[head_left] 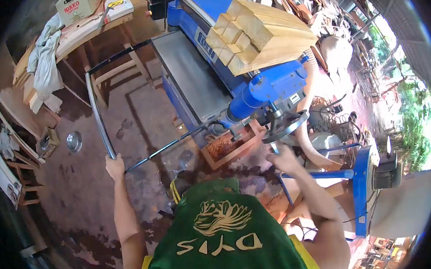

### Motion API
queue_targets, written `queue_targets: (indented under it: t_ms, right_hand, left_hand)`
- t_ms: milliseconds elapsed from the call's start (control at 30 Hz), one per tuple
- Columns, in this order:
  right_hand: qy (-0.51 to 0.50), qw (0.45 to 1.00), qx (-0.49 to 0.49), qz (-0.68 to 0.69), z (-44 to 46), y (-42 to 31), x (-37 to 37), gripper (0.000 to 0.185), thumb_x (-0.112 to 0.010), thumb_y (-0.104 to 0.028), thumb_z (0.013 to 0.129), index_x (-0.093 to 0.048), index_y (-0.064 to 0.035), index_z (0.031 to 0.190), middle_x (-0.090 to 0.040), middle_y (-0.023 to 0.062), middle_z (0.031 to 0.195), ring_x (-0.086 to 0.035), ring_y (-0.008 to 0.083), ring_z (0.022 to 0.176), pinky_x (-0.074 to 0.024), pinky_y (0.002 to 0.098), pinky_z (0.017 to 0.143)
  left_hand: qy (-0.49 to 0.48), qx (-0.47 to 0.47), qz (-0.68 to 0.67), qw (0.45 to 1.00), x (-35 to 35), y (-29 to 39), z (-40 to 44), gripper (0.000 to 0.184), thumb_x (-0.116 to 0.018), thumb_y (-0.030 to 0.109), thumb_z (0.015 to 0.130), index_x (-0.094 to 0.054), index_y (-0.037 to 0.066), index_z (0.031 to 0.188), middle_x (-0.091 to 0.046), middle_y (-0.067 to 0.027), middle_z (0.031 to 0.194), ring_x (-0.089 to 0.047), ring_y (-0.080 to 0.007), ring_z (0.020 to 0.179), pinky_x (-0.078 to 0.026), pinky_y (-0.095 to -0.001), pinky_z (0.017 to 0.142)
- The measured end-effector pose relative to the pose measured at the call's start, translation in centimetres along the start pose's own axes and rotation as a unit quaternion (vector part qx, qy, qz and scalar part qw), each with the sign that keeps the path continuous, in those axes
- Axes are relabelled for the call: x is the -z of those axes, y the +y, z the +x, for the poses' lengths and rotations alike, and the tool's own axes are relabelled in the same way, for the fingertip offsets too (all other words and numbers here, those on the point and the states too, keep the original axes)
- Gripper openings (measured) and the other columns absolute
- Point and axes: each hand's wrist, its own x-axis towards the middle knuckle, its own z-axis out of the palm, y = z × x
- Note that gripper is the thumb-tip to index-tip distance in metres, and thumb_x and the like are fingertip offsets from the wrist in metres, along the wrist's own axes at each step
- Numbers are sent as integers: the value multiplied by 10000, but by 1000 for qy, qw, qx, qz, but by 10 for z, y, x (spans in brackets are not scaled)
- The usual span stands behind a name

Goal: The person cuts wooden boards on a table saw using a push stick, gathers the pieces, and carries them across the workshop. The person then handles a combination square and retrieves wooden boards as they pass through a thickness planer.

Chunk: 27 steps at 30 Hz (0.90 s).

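Note:
My left hand is wrapped around the near end of a shiny metal roller bar, part of a frame sticking out from a blue planer. My right hand is closed at the small crank handle of a dark handwheel on the planer's near end. Its fingers are partly hidden. Between my hands lies the planer's flat grey metal bed. A stack of squared timber pieces rests on top of the machine.
A bench with a Nikko box and a pale cloth stands at the upper left. Below the planer sits a wooden tray of shavings. A ribbed hose and a blue-framed machine are at the right.

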Motion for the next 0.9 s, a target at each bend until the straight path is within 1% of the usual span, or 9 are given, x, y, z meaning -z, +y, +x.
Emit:
queue_targets:
  t_ms: [100,233,400,467,533,633,733,800,900]
  right_hand:
    - [-9,974,-106,202,-2,-47,104,314,-765,-200,780,-746,14,1009,-744,175,853,-734,258,791,-575,435,752]
    - [150,976,-155,9,38,22,10,223,-693,-81,802,-703,28,995,-744,138,854,-716,209,749,-569,362,670]
    - [-99,978,-82,165,3,-31,98,227,-655,-70,840,-689,15,1047,-737,142,897,-722,218,751,-580,327,654]
    - [-4,987,-150,63,37,50,78,331,-706,-230,859,-703,-10,1106,-742,175,935,-731,244,884,-569,383,755]
    - [69,981,-175,-44,51,46,-10,313,-705,-197,846,-698,-2,1091,-736,167,934,-726,249,860,-573,389,748]
    - [-38,996,-51,63,4,-7,1,289,-703,-147,827,-690,11,1069,-727,154,933,-719,257,825,-578,396,738]
    - [-55,937,-93,333,5,-5,91,218,-687,-83,824,-706,30,1010,-731,133,907,-716,257,752,-588,348,715]
    - [29,936,-281,212,23,-34,85,362,-700,-136,810,-663,24,1133,-672,204,1182,-687,293,1020,-562,439,854]
    - [17,983,-179,-39,32,33,-33,719,-726,-208,793,-466,-41,1442,-462,221,1475,-496,292,1315,-450,480,1031]
  left_hand:
    - [-13,13,13,1000,-2,-6,-3,534,-739,275,822,-598,-47,1222,-688,-289,1086,-655,-460,1040,-496,-511,921]
    - [6,-20,-1,1000,-4,-10,1,557,-747,270,819,-588,-58,1240,-691,-290,1076,-660,-459,1028,-505,-506,904]
    - [-10,-12,22,1000,0,-7,-3,566,-746,264,822,-579,-53,1261,-688,-292,1082,-660,-459,1031,-503,-512,905]
    - [8,-18,18,1000,0,1,3,564,-746,265,824,-580,-45,1264,-689,-291,1080,-660,-461,1030,-503,-514,903]
    - [21,-18,15,1000,4,1,-6,564,-747,269,824,-581,-38,1268,-691,-289,1076,-659,-462,1030,-504,-515,901]
    - [0,-9,21,1000,2,-3,-1,561,-751,278,825,-586,-27,1266,-692,-284,1079,-660,-464,1029,-505,-519,901]
    - [18,-23,2,1000,2,-2,-3,551,-748,284,827,-591,-26,1255,-694,-283,1079,-660,-466,1025,-504,-522,901]
    - [6,-16,9,1000,8,4,-3,548,-747,277,828,-591,-34,1251,-695,-284,1073,-658,-471,1026,-505,-522,901]
    - [9,-25,14,1000,5,-2,0,548,-748,263,828,-586,-46,1251,-698,-282,1064,-655,-476,1028,-506,-520,898]
